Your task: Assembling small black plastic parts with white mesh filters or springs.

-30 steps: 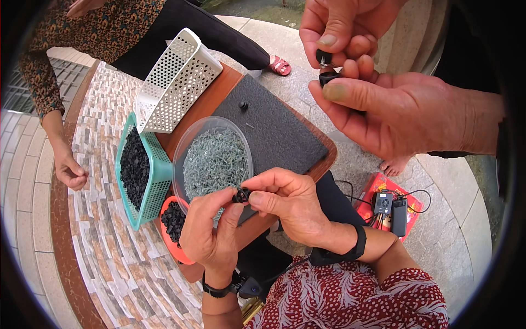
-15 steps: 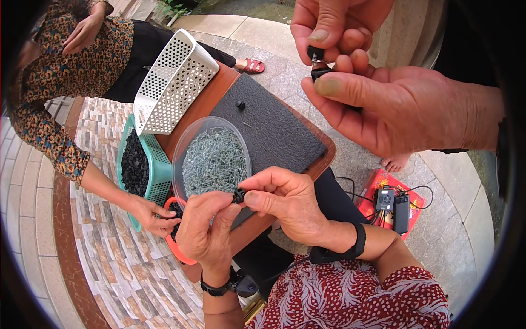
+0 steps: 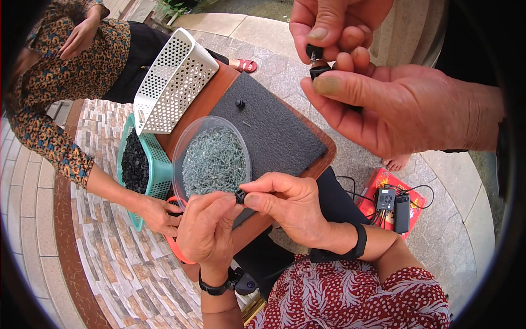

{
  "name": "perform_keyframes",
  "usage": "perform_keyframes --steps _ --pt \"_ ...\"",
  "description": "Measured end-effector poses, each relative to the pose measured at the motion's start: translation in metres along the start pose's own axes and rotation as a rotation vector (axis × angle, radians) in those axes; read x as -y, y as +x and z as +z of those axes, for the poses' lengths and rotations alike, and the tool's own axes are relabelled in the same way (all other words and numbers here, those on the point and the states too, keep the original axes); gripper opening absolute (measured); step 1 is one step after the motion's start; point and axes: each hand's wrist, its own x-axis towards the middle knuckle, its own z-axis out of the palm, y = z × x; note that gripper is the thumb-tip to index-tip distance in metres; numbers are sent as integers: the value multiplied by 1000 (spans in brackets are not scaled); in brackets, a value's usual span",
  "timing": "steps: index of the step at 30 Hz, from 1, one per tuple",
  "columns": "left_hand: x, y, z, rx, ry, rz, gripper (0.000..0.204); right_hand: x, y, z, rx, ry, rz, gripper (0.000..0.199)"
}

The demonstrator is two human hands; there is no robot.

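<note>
**Black piece [image 3: 240, 196] caught between two sets of fingertips**

In the head view, the only one we have, our main worry is a drop. We judge that the black piece could twist loose, because only fingertips hold it, and could fall among the screws [image 3: 213, 162] in the clear bowl [image 3: 177, 167] just beyond. A nudge might cause that too: a co-worker's hand [image 3: 157, 214] reaches in over the orange container [image 3: 178, 253], right beside our left hand [image 3: 205, 227].

As for where it sits, we see the black piece at the tips, clear of both palms. The left hand's fingers are closed against its left side; the right hand [image 3: 293, 205] pinches its right side with thumb and forefinger. We cannot tell whether a screw is in it, since the fingertips partly cover it.
</note>
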Motion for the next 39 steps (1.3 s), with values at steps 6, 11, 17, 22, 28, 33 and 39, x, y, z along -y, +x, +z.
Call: perform_keyframes --steps 6,11,17,22,28,33,39 --pt "0 -1 1 -1 -3 -56 18 -6 1 -1 7 -44 -91 16" --pt "4 -1 2 3 16 -5 17 -8 2 -2 6 5 -63 16" --pt "4 0 0 30 43 14 16 -10 0 -1 10 60 -28 15" --pt "4 -1 -1 37 35 8 15 -12 0 -1 18 43 -57 16" --pt "6 -1 -1 33 17 4 15 -18 3 -1 34 7 -120 17" --pt "8 -3 -2 39 -1 -32 14 -20 4 -2 58 33 -122 17" --pt "9 -5 1 -24 -45 -43 13 -19 6 -2 72 -44 -189 18"
